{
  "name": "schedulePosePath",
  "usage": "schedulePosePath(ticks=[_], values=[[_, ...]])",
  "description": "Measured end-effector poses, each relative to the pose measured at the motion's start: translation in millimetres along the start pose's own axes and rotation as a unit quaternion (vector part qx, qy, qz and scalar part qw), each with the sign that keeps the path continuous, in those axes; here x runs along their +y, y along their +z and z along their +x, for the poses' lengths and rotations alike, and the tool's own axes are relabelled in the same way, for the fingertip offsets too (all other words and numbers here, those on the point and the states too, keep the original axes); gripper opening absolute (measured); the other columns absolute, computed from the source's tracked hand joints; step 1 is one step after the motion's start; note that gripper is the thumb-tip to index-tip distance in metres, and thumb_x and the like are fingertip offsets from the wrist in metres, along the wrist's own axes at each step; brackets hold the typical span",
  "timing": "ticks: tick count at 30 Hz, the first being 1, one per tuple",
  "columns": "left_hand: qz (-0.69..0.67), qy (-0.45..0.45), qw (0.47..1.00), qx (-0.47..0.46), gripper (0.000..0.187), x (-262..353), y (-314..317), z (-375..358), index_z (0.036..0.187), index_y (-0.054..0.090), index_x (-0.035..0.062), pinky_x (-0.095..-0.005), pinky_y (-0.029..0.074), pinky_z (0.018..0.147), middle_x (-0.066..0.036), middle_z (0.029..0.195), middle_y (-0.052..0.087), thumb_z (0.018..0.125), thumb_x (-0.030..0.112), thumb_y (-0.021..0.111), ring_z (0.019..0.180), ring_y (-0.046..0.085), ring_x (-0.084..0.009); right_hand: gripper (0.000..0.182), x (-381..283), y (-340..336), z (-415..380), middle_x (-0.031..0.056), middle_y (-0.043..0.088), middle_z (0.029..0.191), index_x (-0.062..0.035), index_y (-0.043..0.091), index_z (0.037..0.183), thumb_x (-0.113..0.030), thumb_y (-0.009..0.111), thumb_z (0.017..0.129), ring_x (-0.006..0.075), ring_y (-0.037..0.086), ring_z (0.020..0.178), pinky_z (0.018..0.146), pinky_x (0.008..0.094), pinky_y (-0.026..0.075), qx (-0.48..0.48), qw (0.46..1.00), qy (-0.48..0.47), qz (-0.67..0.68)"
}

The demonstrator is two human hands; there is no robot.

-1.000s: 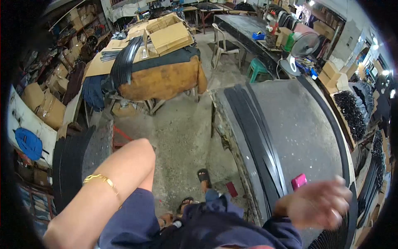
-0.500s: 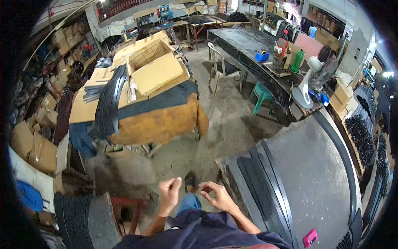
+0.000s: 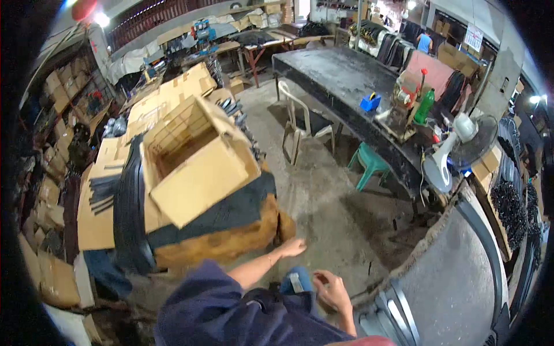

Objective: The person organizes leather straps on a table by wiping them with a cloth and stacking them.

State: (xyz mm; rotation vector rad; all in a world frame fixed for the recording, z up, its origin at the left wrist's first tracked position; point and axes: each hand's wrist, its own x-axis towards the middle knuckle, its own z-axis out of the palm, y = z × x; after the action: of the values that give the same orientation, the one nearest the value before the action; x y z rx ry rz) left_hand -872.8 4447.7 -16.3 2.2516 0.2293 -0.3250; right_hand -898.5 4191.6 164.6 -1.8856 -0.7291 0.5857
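My left hand (image 3: 291, 248) is stretched forward near the front corner of the cloth-draped table, its fingers curled closed. I see nothing in it. My right hand (image 3: 333, 291) is held low in front of my body, loosely curved with a gap between thumb and fingers, and no object shows in it. Near my left hand hangs a brown cover (image 3: 225, 245) over the table's edge. An open cardboard box (image 3: 199, 187) sits tilted on that table, beside a bundle of long black strips (image 3: 130, 207). To the right of my right hand, black strips (image 3: 398, 308) lie on a grey-topped table (image 3: 444, 265).
A plastic chair (image 3: 303, 118) with a dark seat stands past the walkway. A green stool (image 3: 369, 164) is partly under the long black table (image 3: 329, 66). That table bears a blue tape dispenser (image 3: 370, 102), a green bottle (image 3: 425, 106) and a fan (image 3: 470, 138) at its near end.
The view has shifted forward, bringing the box table closer. My left hand has reached out to the right and forward; my right hand stays low. The pink object has left the view.
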Motion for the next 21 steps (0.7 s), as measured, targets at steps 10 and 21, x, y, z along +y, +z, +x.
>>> schedulePosePath(ticks=[10, 21], values=[[-0.372, -0.244, 0.883, -0.148, 0.036, -108, 33, 180, 0.106, 0.064, 0.0020, -0.0316, 0.048, 0.052, -0.011, 0.091, 0.068, 0.092, 0.034, 0.055, 0.067, 0.065, -0.0182, 0.028, 38, -53, 262, 0.0156, 0.070, 0.094, -0.0023, 0.062, 0.112, -0.016, 0.065, 0.087, 0.0252, 0.069, 0.085, 0.076, 0.0348, 0.052, -0.127, 0.989, 0.051, -0.051], [-0.471, -0.150, 0.858, 0.139, 0.027, -40, -171, 473, 0.089, 0.052, -0.0011, -0.0324, 0.049, 0.051, -0.009, 0.062, 0.061, 0.094, 0.025, 0.058, 0.058, 0.064, -0.0163, 0.024, -142, -225, 694, 0.0181, 0.056, 0.067, -0.0025, 0.047, 0.083, -0.014, 0.068, 0.086, 0.0339, 0.058, 0.057, 0.054, 0.0374, 0.045, -0.056, 0.949, -0.241, -0.194]])
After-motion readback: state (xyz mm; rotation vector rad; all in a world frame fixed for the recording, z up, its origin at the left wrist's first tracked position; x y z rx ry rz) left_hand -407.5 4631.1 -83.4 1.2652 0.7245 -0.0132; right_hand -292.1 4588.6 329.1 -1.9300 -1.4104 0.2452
